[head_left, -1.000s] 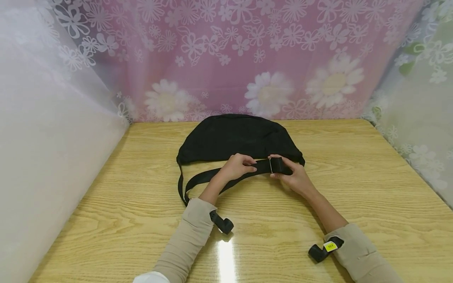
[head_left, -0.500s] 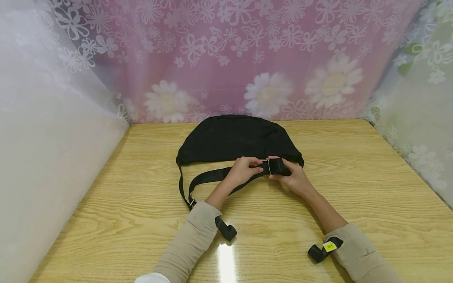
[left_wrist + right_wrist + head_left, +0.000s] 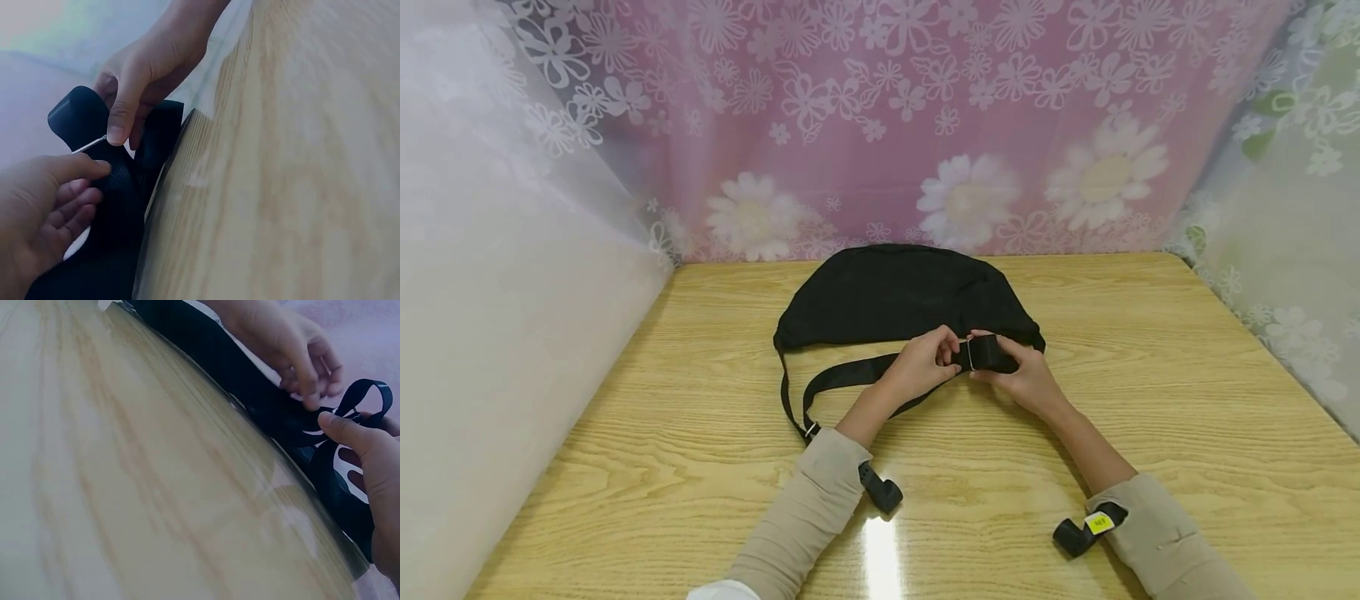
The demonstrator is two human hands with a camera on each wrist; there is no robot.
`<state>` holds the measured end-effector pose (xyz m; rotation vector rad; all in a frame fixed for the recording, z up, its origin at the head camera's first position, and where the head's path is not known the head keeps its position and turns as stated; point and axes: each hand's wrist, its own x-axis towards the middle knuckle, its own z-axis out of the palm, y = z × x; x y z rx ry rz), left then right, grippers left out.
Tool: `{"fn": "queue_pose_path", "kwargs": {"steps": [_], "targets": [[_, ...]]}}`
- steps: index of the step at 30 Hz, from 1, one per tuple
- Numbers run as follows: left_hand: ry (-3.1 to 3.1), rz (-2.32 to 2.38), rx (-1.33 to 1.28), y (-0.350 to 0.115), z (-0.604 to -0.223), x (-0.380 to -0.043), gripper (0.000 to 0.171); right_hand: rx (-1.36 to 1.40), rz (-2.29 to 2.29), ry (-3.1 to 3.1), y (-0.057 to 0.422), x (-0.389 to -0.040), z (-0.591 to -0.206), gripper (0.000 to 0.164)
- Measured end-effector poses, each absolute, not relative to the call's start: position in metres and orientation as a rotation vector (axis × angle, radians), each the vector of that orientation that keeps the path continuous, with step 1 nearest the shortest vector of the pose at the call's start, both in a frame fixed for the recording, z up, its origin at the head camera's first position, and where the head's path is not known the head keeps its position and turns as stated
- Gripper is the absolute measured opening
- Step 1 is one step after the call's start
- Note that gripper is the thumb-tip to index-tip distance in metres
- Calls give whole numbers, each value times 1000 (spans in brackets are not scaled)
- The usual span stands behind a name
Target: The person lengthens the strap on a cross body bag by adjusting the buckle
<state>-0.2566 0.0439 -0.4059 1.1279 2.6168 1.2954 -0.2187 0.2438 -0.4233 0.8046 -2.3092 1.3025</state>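
Currently, the right hand [image 3: 1027, 377] pinches the black strap [image 3: 850, 372] at its buckle [image 3: 970, 355]; the left hand [image 3: 920, 363] touches it, fingers loosely curled.

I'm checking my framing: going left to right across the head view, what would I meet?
White sheet, metal strap fitting, left hand, right hand, yellow label, leaf-patterned sheet.

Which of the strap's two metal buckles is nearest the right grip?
The far buckle, right at the right grip, beside the raised strap loop. The near buckle sits by the left sleeve, well away from it.
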Motion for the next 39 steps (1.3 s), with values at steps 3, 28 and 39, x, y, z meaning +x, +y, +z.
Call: {"fn": "queue_pose_path", "kwargs": {"steps": [3, 28, 39], "targets": [[2589, 1260, 1090, 45, -410, -257, 33, 820, 1246, -2309, 248, -226, -435, 59], [2633, 1271, 1099, 45, -436, -263, 55, 1006, 1171, -2311, 245, -227, -441, 58], [2639, 1327, 1199, 43, -441, -264, 61, 1033, 1085, -2258, 245, -231, -446, 57]]}}
